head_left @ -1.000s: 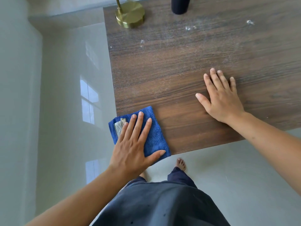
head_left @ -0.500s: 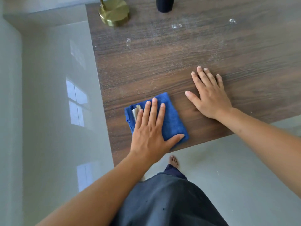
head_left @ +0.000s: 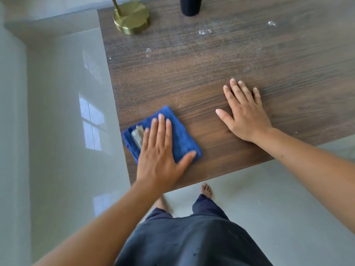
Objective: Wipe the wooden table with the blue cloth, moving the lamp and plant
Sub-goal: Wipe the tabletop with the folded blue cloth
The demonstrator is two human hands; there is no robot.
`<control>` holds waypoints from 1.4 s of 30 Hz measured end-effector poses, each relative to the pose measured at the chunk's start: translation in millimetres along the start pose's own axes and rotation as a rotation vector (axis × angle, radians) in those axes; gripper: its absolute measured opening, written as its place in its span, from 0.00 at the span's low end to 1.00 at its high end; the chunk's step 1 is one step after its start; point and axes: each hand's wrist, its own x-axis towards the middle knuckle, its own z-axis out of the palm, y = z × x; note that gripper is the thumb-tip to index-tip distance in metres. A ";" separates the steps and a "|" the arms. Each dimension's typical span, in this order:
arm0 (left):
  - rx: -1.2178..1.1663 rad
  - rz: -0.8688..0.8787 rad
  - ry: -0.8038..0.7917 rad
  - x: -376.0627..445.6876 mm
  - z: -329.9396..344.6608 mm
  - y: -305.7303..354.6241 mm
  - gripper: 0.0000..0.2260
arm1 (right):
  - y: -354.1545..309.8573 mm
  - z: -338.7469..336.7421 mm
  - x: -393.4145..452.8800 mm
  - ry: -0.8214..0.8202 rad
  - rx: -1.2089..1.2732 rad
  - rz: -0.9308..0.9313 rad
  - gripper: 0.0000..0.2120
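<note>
Cloth (head_left: 182, 135) flat under left hand (head_left: 159, 150); right hand (head_left: 244, 116) well apart

Head view, steeply down, close over table (head_left: 221, 70)

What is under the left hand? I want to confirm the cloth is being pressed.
The left hand lies flat on the folded blue cloth, which rests on the wooden table near its left edge. The table surface beneath the cloth is hidden.
</note>
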 end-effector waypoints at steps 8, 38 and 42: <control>0.013 -0.193 0.027 20.4 -10.7 -50.7 0.47 | -0.9 1.6 0.8 0.007 -0.009 0.005 0.38; 0.056 -0.004 0.003 117.8 -24.9 -58.3 0.48 | 0.9 1.7 0.3 0.009 0.006 -0.006 0.38; 0.060 -0.098 -0.003 151.0 -24.8 -43.4 0.48 | -1.1 2.2 0.3 0.023 0.011 0.001 0.38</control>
